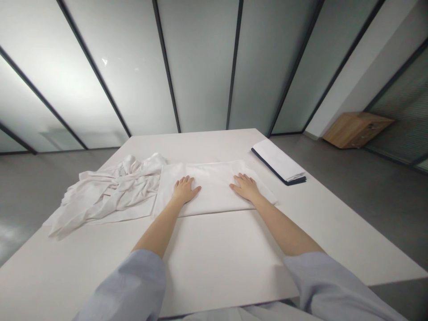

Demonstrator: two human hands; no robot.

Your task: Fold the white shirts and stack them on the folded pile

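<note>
Two hands are showing: one left hand [184, 189] and one right hand [246, 187]. Two grey-blue sleeves [133, 285] are being counted with them. One surface [227, 258] is carrying the fabric: one flat white cloth [214, 196], one crumpled white heap [117, 189], its number of pieces not being discernible, and one folded stack, in which one white bundle [279, 160] is topping one dark blue layer [296, 181]. Beyond, one wooden cabinet [347, 129] is standing.
</note>
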